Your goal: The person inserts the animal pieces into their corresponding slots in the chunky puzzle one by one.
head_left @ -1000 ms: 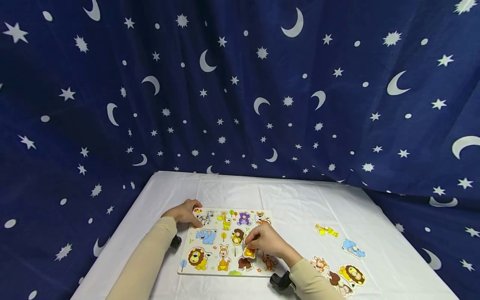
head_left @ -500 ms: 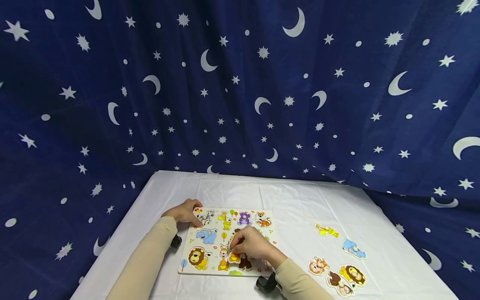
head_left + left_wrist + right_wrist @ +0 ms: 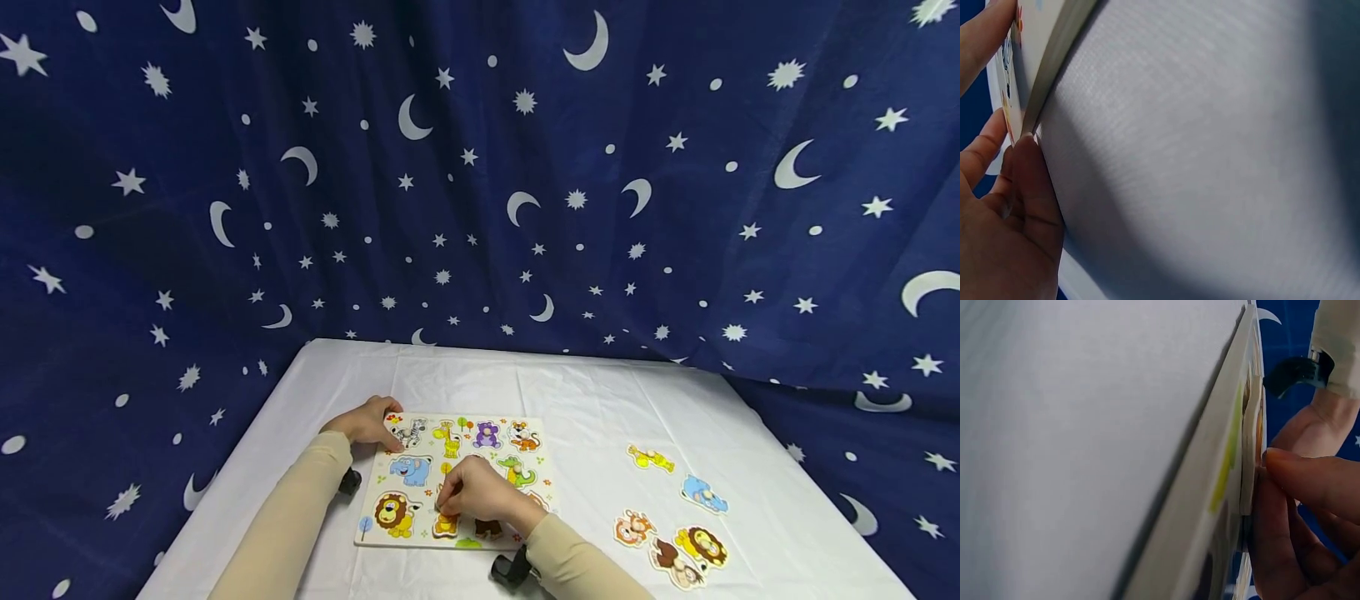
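Observation:
A wooden animal puzzle board [image 3: 420, 542] lies on the white table. My left hand [image 3: 366, 422] holds its far left corner, thumb on top by the zebra and fingers at the edge. In the left wrist view, fingertips of the left hand [image 3: 1004, 206] meet the board's edge [image 3: 1054, 56]. My right hand [image 3: 480, 493] pinches an orange kangaroo piece [image 3: 446, 527] low over the kangaroo spot in the near row. The right wrist view shows the piece [image 3: 1251, 450] nearly flat at the board's surface, thumb and finger of the right hand [image 3: 1300, 519] on it.
Right of the board lie loose pieces: a giraffe [image 3: 651, 459], an elephant [image 3: 705, 494], a monkey [image 3: 634, 528], a lion [image 3: 702, 546] and a brown-and-tan piece [image 3: 675, 564]. A star-patterned blue curtain [image 3: 480, 167] hangs behind the table.
My right hand has carried the kangaroo piece leftward across the board, from beside the hedgehog to the kangaroo spot, and lowered it. My left hand has stayed at the corner.

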Available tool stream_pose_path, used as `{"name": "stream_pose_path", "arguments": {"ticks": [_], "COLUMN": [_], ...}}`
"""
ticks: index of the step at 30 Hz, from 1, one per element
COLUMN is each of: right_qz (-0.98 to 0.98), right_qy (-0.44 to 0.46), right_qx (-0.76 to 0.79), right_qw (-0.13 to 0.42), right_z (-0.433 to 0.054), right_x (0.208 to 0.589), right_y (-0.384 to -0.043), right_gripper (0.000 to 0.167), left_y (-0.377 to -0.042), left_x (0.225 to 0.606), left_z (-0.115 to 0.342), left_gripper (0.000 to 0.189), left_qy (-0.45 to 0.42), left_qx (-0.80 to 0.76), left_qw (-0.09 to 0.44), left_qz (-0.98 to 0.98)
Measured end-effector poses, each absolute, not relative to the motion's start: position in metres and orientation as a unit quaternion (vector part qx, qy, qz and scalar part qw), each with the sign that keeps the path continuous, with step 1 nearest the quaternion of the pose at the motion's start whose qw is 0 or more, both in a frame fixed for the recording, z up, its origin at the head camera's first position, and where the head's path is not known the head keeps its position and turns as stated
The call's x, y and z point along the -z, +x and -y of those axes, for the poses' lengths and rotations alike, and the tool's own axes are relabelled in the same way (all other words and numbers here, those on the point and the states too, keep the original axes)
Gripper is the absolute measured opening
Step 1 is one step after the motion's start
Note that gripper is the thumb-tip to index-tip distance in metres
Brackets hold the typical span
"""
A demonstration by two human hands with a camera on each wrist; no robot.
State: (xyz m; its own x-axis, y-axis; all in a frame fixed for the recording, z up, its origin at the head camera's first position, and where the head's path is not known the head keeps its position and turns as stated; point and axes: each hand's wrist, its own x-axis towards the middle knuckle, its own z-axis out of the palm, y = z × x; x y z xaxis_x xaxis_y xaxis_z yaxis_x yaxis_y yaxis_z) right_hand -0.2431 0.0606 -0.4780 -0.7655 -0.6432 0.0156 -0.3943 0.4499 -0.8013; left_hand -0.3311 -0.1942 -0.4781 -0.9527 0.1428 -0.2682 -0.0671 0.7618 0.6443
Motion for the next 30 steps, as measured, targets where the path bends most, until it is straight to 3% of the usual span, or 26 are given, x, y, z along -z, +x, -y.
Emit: {"name": "stream_pose_path", "arguments": {"ticks": [30], "right_qz": [-0.869], "right_qy": [-0.279], "right_qx": [0.382], "right_qw": [0.142], "right_z": [-0.068], "right_x": [0.471], "right_y": [-0.235], "right_gripper": [0.009], "left_y": [-0.335], "left_x": [0.478], "left_z": [0.195], "left_gripper": [0.068], "left_qy": [0.047], "left_qx": [-0.350], "left_qw": [0.152], "left_qz": [-0.923]}}
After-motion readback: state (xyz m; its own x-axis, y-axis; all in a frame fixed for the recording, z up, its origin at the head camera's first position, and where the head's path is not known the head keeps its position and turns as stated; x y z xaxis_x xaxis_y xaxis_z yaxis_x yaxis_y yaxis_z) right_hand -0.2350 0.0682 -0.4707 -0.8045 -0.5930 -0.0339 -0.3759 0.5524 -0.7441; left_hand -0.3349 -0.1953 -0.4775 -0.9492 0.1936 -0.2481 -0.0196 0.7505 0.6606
